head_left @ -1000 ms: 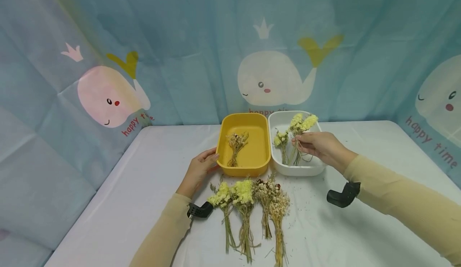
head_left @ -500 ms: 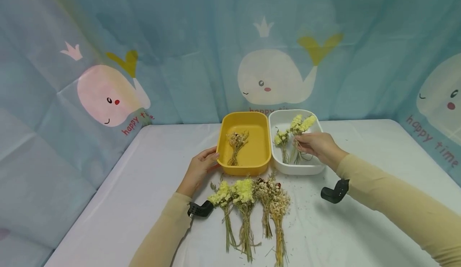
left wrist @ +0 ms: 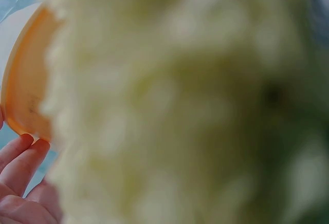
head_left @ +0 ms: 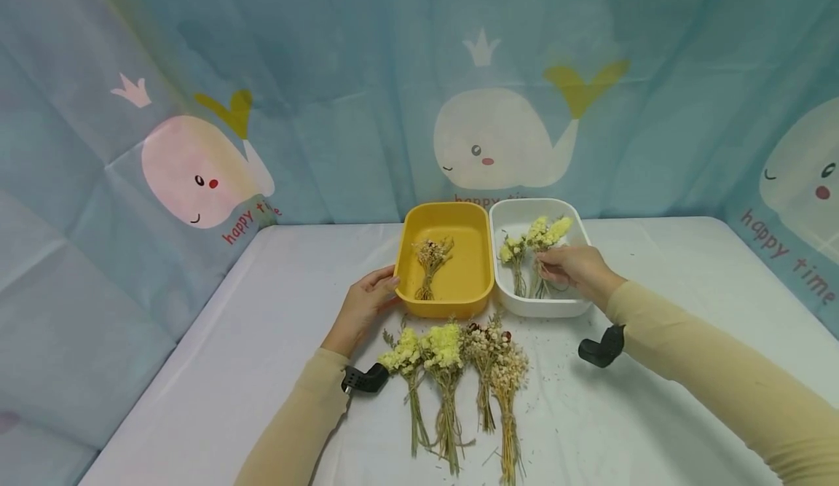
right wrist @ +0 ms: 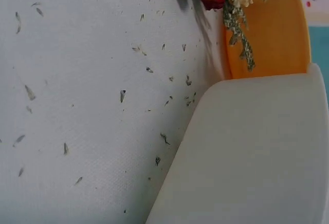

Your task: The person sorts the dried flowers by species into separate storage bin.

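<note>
At the near left corner of a yellow tray, my left hand holds the edge between thumb and fingers. In the left wrist view, fingertips touch the tray's outside; a blurred yellow bloom covers most of that view. My right hand reaches into a white tray and pinches the stems of a yellow dried flower bunch. Beside it, a smaller yellow bunch lies in the same tray. The right wrist view shows the white tray's outer wall, not the hand.
A beige dried bunch lies inside the yellow tray. Several bunches lie in front of the trays, including a yellow one and a beige one. Small plant bits are scattered on the white tablecloth. A printed blue curtain stands behind.
My right hand has moved slightly lower with the yellow bunch, whose blooms sank a little further into the white tray. The right forearm shifted left. My left hand stayed at the yellow tray.
</note>
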`<act>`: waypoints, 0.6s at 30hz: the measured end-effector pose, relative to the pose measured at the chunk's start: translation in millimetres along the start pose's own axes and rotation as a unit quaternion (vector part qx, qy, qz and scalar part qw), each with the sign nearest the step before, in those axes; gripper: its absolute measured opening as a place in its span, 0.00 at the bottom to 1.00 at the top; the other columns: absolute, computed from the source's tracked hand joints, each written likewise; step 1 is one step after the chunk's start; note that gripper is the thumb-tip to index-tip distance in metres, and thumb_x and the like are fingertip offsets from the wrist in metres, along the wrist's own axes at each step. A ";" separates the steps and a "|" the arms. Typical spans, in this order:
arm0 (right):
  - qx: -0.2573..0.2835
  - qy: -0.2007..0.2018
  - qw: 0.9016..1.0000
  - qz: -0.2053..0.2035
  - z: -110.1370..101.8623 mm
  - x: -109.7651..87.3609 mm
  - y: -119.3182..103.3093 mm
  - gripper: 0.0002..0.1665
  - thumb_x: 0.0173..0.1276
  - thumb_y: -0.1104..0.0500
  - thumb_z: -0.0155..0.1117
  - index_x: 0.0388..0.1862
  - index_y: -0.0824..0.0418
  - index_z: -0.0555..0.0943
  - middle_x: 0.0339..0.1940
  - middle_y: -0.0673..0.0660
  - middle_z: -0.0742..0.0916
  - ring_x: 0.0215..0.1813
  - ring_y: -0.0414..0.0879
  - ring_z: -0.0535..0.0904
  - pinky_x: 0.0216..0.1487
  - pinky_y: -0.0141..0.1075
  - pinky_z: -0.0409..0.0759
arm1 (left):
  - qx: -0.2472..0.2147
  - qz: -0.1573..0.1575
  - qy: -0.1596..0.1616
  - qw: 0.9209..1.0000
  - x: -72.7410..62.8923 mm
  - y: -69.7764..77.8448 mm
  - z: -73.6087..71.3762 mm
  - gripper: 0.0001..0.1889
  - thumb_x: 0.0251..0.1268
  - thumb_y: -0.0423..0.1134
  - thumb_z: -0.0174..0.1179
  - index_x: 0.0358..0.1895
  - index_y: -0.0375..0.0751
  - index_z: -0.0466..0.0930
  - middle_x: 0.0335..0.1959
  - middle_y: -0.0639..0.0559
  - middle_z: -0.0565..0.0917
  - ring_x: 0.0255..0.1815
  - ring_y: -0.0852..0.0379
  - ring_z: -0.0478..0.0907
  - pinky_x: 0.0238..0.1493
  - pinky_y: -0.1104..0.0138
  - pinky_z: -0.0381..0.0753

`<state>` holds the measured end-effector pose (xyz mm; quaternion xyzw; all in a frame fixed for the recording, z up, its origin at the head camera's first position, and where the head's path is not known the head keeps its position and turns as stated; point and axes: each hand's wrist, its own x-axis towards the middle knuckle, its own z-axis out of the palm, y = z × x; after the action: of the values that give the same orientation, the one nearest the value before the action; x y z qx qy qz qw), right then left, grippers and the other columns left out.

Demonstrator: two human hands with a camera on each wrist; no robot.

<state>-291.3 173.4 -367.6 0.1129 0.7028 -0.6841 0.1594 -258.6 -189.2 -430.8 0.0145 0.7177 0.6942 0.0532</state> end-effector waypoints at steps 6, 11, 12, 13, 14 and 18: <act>-0.013 -0.011 1.000 0.013 0.7 4.7 5.7 0.05 0.72 0.66 0.60 0.45 0.65 0.79 0.23 0.46 0.86 0.25 0.34 0.84 0.34 0.24 0.87 | 0.005 -0.008 -0.003 1.000 -0.4 -0.4 0.6 0.25 0.76 0.40 0.55 0.72 0.38 0.68 0.71 0.40 0.73 0.69 0.42 0.74 0.68 0.52 0.79; -0.019 -0.011 0.999 0.023 -0.6 8.3 8.6 0.03 0.73 0.67 0.60 0.43 0.66 0.78 0.23 0.47 0.86 0.25 0.35 0.84 0.34 0.25 0.88 | 0.003 -0.007 -0.005 1.000 0.1 -1.0 0.9 0.25 0.76 0.40 0.55 0.72 0.38 0.68 0.70 0.40 0.74 0.68 0.41 0.74 0.68 0.52 0.79; -0.022 -0.009 0.999 0.024 -1.0 8.6 9.0 0.03 0.73 0.67 0.59 0.43 0.66 0.78 0.23 0.47 0.85 0.25 0.35 0.84 0.34 0.25 0.88 | 0.004 -0.006 -0.004 1.000 0.1 -1.0 1.2 0.25 0.76 0.40 0.55 0.72 0.38 0.68 0.70 0.40 0.74 0.68 0.42 0.74 0.68 0.52 0.79; -0.024 -0.007 0.999 0.024 -1.5 8.7 9.2 0.03 0.73 0.67 0.60 0.42 0.66 0.79 0.23 0.47 0.85 0.25 0.36 0.84 0.34 0.25 0.88 | 0.003 -0.006 -0.003 1.000 0.3 -1.0 1.4 0.25 0.76 0.40 0.55 0.72 0.37 0.68 0.70 0.40 0.74 0.68 0.42 0.74 0.68 0.52 0.79; -0.023 -0.007 0.999 0.024 -1.9 8.5 9.3 0.02 0.72 0.67 0.60 0.41 0.66 0.79 0.23 0.48 0.86 0.25 0.36 0.84 0.35 0.26 0.88 | 0.005 -0.005 -0.002 1.000 0.5 -1.1 1.6 0.25 0.76 0.40 0.55 0.72 0.37 0.68 0.70 0.40 0.74 0.68 0.41 0.74 0.68 0.52 0.79; -0.044 -0.011 0.999 0.018 -2.4 4.8 8.0 0.09 0.72 0.69 0.60 0.48 0.72 0.79 0.23 0.47 0.86 0.26 0.36 0.85 0.38 0.28 0.89 | 0.007 -0.010 -0.001 1.000 0.1 -0.8 2.5 0.25 0.76 0.40 0.56 0.72 0.38 0.68 0.69 0.40 0.75 0.67 0.42 0.75 0.67 0.53 0.80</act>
<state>-292.9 175.9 -376.8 0.1107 0.7283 -0.6507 0.1840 -258.4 -186.8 -431.6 0.0085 0.7225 0.6886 0.0609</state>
